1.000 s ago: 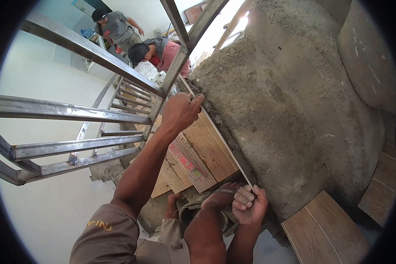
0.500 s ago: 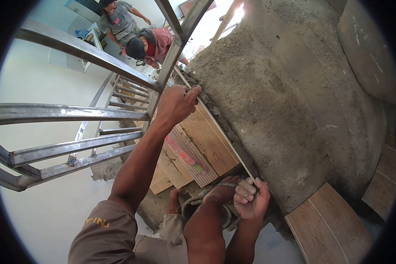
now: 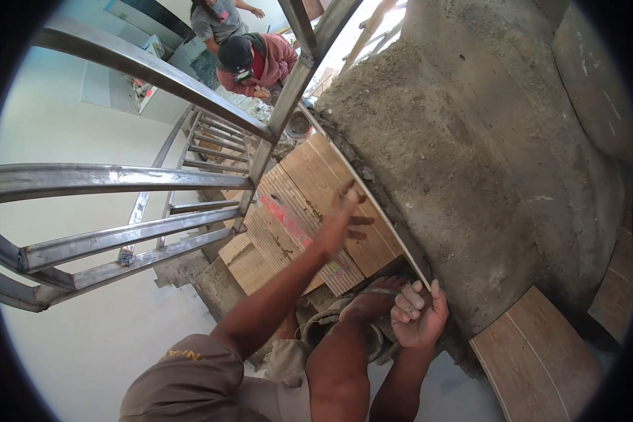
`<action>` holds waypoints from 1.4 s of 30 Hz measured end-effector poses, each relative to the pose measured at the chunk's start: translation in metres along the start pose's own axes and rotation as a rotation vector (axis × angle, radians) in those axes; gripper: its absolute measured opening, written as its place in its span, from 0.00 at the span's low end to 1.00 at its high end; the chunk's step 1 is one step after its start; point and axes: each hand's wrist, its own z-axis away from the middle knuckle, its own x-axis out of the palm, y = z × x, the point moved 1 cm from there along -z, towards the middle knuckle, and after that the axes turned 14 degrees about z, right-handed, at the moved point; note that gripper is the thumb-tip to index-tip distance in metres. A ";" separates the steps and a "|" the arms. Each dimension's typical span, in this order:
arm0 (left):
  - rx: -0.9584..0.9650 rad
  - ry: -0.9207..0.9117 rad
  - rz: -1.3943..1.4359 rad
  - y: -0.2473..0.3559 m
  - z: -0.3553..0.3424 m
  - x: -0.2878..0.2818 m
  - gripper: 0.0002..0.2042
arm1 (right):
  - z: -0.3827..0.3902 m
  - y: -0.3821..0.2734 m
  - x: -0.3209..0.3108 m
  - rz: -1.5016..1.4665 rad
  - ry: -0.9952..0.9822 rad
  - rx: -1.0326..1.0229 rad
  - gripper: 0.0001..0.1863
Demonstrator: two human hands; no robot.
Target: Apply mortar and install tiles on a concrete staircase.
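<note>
A long, thin tile strip (image 3: 381,205) stands on edge along the mortar bank. My right hand (image 3: 420,320) pinches its near end between thumb and curled fingers. My left hand (image 3: 344,219) is off the strip, fingers spread and slightly blurred, over the wood-look tiles (image 3: 316,165). Nothing shows in it. On those tiles lies a red spirit level (image 3: 286,219) with a yellow-green patch near its lower end, partly covered by my left forearm. Beside the level are ribbed tile pieces (image 3: 278,188).
Rough mortar (image 3: 457,183) slopes up on the right. A metal railing (image 3: 155,77) crosses the left side. More wood-look tiles (image 3: 534,352) lie lower right. A dark bucket (image 3: 373,344) sits by my leg. A co-worker in a cap (image 3: 274,56) crouches beyond the railing, another person behind.
My left hand has let go of the strip's far part and moved nearer and right, its fingers opening. My right hand keeps its hold on the near end. The view has shifted slightly.
</note>
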 end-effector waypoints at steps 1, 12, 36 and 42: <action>-0.023 -0.027 0.024 -0.009 0.006 0.007 0.45 | 0.001 0.001 0.000 0.016 0.006 -0.027 0.25; 0.282 0.106 -0.089 -0.013 -0.053 -0.058 0.37 | 0.010 0.024 -0.060 0.433 0.325 -0.442 0.20; 0.602 -0.007 -1.015 0.056 -0.155 -0.107 0.42 | -0.101 0.060 -0.188 1.485 0.974 -0.587 0.20; 0.488 0.136 -1.147 0.061 -0.157 -0.121 0.46 | -0.093 0.053 -0.125 1.616 0.982 -0.579 0.31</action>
